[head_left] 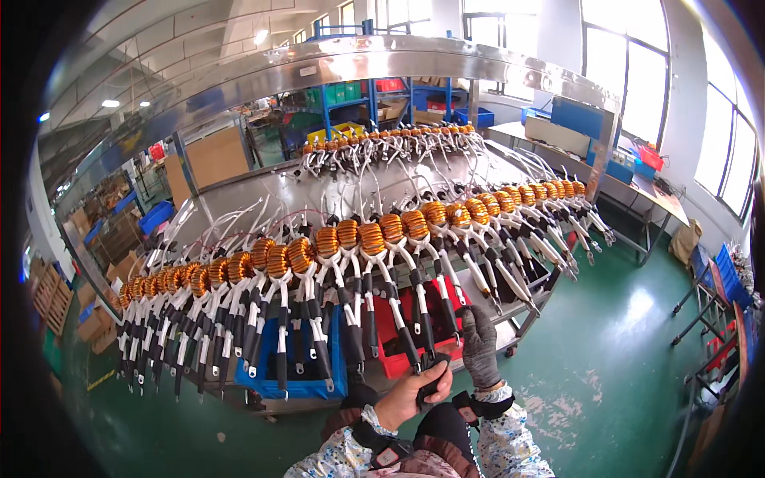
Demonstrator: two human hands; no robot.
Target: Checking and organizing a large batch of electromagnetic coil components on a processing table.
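My bare left hand (406,397) is closed around a small black object (433,385), mostly hidden by the fingers, below the hanging cable ends. My right hand (481,346), in a grey glove, is raised just to its right. Its fingers point up beside a black-sleeved cable end (448,307) and look pressed together; what they hold, if anything, is hidden. In front of both hands runs a long row of copper-wound ring coils (371,238). From them hang white leads with black sleeves and metal lugs (330,385).
Under the cable ends sit a blue bin (267,381) and a red bin (390,365). The coils lie along a metal rack (263,191) with a high steel beam (319,68). A second coil row (390,137) is behind. Right stands a white workbench (657,203).
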